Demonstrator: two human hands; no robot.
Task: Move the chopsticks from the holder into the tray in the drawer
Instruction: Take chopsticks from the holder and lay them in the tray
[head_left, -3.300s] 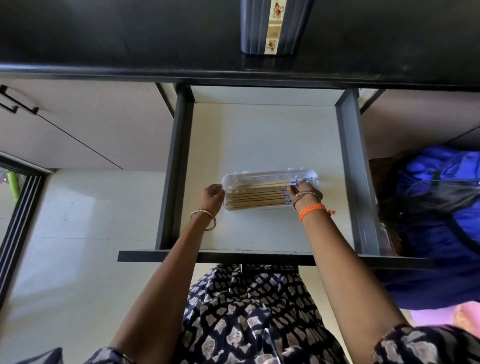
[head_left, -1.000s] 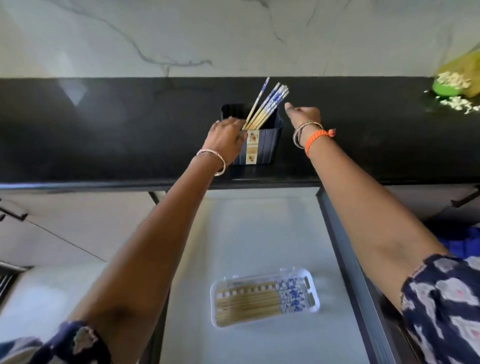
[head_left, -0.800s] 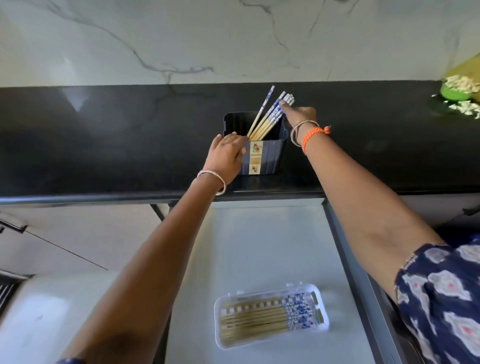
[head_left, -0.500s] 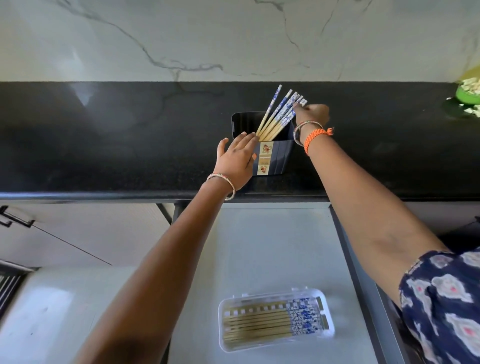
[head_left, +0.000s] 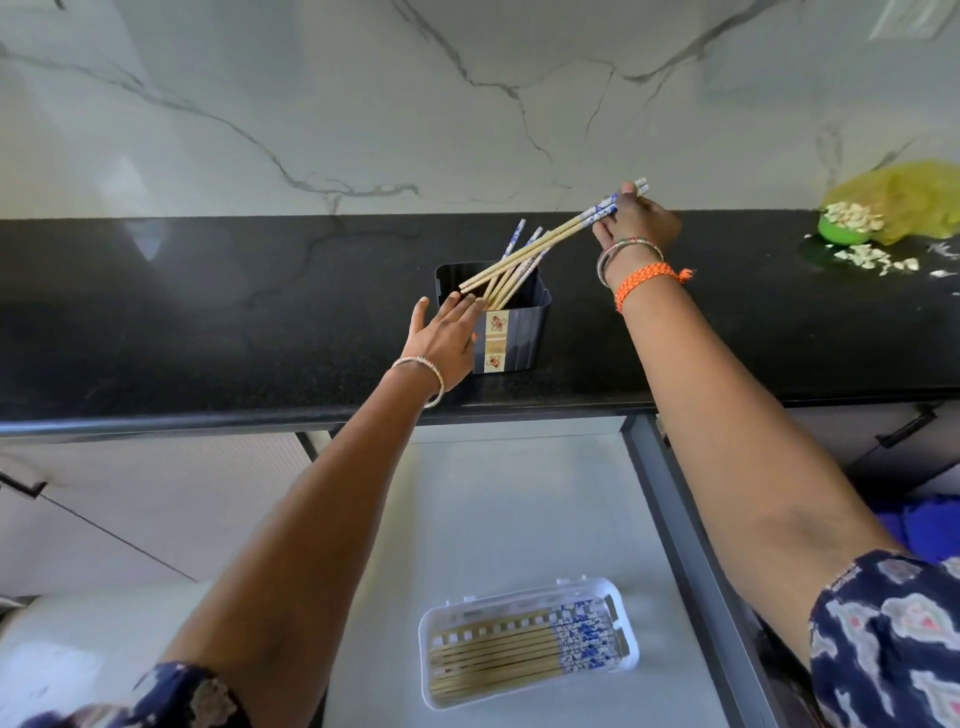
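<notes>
While the holder (head_left: 511, 332) has a pale strip with small orange flower pictures down its front, no words on it can be read. It is a dark blue box and it stands on the black surface (head_left: 208, 322), near the front edge. Behind the holder is a white wall (head_left: 363, 104) with thin grey lines like marble. Far to the right of the holder sits a green bowl (head_left: 844, 231) with pale bits in it and around it, and a yellow bag (head_left: 904, 197) just behind.

Below the holder the drawer (head_left: 519, 509) is pulled out. A clear tray (head_left: 527, 642) lies in it, with many chopsticks side by side inside.

The right hand (head_left: 636, 223) pinches a few chopsticks (head_left: 540, 244) by their blue and white tops. Half a second ago those sticks stood in the holder; now they are lifted and tilted, with their plain ends just over the holder's left rim. More chopsticks are left leaning in the holder. The left hand (head_left: 444, 338) is flat with straight fingers, touching the holder's front left side, as it was before.
</notes>
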